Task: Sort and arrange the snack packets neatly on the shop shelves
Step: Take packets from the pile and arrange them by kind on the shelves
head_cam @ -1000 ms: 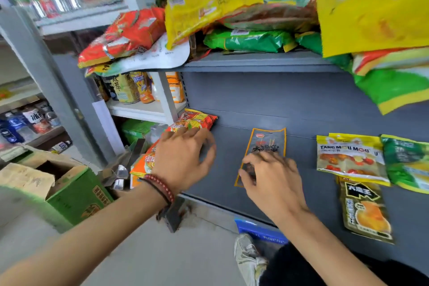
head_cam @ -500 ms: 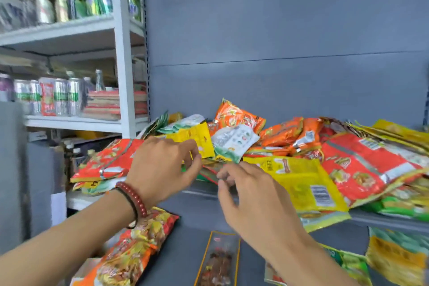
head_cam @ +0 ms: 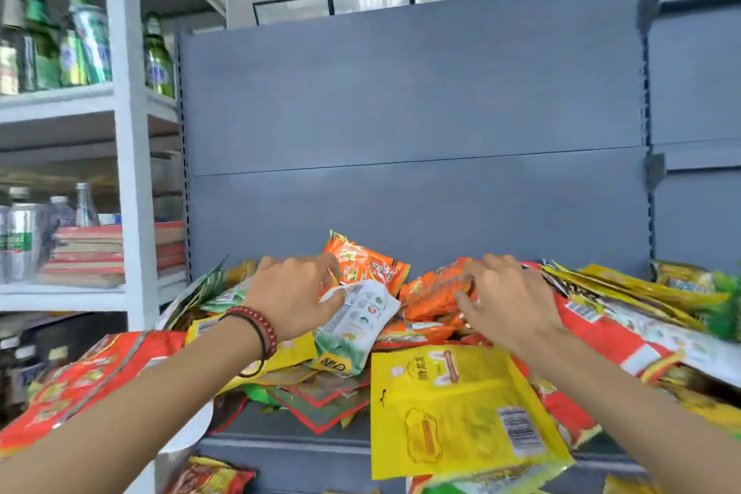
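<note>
So this was the picking-out stage. The pile of snack packets (head_cam: 601,329) lay jumbled across the grey shelf (head_cam: 288,449), from 8 round to 4 o'clock in view. Left hand (head_cam: 290,299) had thumb and fingers pinched on a white packet (head_cam: 357,327) at its 3 o'clock. Right hand (head_cam: 511,303) was curled onto an orange packet (head_cam: 431,291) at its 9 o'clock. Next move, I reckon: lift both clear without dragging neighbours, especially the yellow pouch (head_cam: 461,413) at 6 o'clock, which overhung the shelf's front edge.
</note>
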